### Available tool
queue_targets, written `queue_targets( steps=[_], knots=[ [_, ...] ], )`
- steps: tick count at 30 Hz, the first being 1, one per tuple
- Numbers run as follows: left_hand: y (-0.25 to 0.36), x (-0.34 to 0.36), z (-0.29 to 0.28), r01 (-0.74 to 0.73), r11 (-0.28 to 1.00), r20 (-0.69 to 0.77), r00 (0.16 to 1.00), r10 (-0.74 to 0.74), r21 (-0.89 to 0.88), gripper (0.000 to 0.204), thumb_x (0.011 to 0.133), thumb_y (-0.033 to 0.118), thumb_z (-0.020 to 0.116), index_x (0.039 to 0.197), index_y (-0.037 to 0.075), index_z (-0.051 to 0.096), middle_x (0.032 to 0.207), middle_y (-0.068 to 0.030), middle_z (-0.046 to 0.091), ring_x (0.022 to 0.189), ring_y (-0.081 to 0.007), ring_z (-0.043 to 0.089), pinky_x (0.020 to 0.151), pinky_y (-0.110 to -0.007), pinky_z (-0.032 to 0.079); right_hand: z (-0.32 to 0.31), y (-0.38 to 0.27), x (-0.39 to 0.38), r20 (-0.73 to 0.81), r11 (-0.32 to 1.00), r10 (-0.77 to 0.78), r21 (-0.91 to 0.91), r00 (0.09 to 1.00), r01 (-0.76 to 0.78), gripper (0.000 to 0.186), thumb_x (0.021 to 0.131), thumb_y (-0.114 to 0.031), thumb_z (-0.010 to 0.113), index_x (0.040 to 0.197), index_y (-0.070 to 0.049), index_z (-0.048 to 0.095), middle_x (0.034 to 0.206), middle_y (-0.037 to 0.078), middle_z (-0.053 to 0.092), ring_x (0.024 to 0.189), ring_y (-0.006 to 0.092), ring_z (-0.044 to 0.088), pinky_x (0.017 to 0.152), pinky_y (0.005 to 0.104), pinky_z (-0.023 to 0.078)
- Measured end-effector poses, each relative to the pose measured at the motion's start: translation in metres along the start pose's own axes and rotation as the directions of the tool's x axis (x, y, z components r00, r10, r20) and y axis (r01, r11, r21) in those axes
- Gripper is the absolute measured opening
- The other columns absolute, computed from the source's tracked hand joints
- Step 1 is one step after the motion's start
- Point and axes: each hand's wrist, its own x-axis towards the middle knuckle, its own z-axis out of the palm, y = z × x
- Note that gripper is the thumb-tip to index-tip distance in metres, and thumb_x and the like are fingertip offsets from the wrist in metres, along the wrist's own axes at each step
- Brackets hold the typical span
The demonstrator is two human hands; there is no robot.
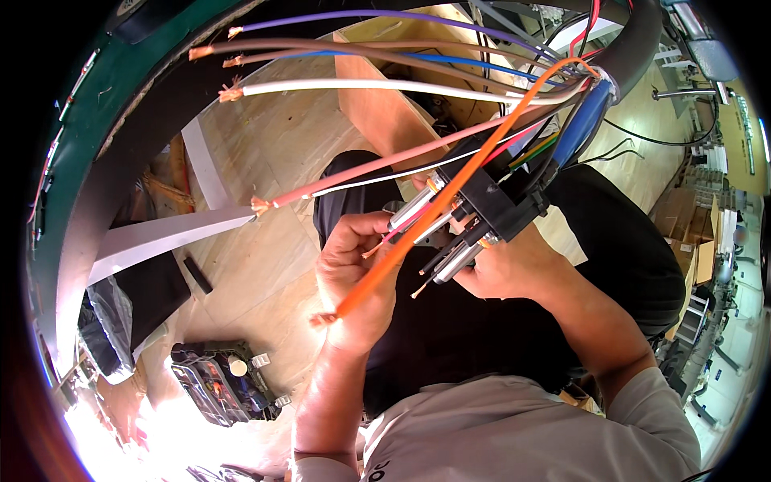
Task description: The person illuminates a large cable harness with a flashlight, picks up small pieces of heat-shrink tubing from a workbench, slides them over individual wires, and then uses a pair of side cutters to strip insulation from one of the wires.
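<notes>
1. Above the lap, a black connector (496, 201) is gripped by the right hand (506, 269).
2. An orange wire (450, 189) is pinched by the left hand (353, 273).
3. Below on the floor, a toolbox (221, 390) is seen.

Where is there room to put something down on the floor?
The wooden floor is bare between the white strip and the plywood box. Lower down, a free patch lies between the small black stick and the parts case. It is crowded by the left hand and right hand, around the black connector and wires.
</notes>
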Motion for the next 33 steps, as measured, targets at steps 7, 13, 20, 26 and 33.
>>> queue_targets(
  steps=[7,13,20,26,33],
  knots=[
    [0.002,0.001,-0.004,-0.016,0.999,0.055,0.998,0.013,0.052,0.014,0.089,-0.006,0.059,0.101,-0.002,0.055,0.097,-0.0066,0.065,0.089,-0.0076,0.06,0.082,-0.022,0.047,-0.004,0.002,0.005,-0.009,0.999,-0.045,0.008,0.999,0.045,0.042,0.064,-0.016,0.072,0.101,-0.005,0.056,0.102,0.017,0.057,0.101,0.037,0.054,0.087,0.049,0.043],
    [-0.002,-0.001,-0.006,-0.002,0.999,0.069,0.998,-0.001,0.037,0.014,0.091,-0.003,0.057,0.104,-0.002,0.055,0.1,-0.0078,0.064,0.091,-0.0093,0.06,0.085,-0.024,0.048,-0.008,0.004,0.004,0.015,0.998,-0.05,-0.026,0.999,0.05,0.04,0.063,-0.015,0.072,0.099,-0.005,0.057,0.101,0.017,0.056,0.098,0.0369,0.055,0.084,0.0471,0.045],
    [0.002,-0.003,-0.004,0.001,1.0,0.069,0.998,-0.001,-0.001,0.013,0.091,-0.001,0.059,0.103,-0.002,0.055,0.099,-0.0063,0.063,0.089,-0.0086,0.059,0.081,-0.023,0.049,-0.013,0.001,0.003,0.173,0.999,0.024,0.037,0.985,-0.031,0.063,0.069,-0.012,0.069,0.126,-0.001,0.046,0.121,0.019,0.051,0.112,0.0384,0.05,0.095,0.0457,0.041],
    [0.001,-0.003,-0.004,0.026,0.999,0.083,0.996,-0.023,-0.035,0.01,0.091,-0.004,0.059,0.099,-0.001,0.055,0.099,-0.0058,0.063,0.09,-0.0073,0.058,0.079,-0.021,0.047,-0.018,-0.002,0.002,0.273,0.997,0.074,-0.027,0.959,-0.069,0.075,0.071,-0.016,0.069,0.138,0.001,0.04,0.134,0.023,0.046,0.122,0.0439,0.043,0.105,0.0481,0.032],
    [0.003,-0.004,-0.003,0.027,0.999,0.079,0.997,-0.024,-0.043,0.009,0.091,-0.005,0.057,0.1,-0.001,0.054,0.103,-0.0064,0.062,0.094,-0.0079,0.058,0.082,-0.022,0.047,-0.015,-0.003,0.002,0.25,0.997,0.078,-0.03,0.965,-0.072,0.079,0.068,-0.011,0.067,0.141,-0.002,0.037,0.137,0.019,0.047,0.12,0.0427,0.045,0.104,0.0493,0.032]
  ],
)
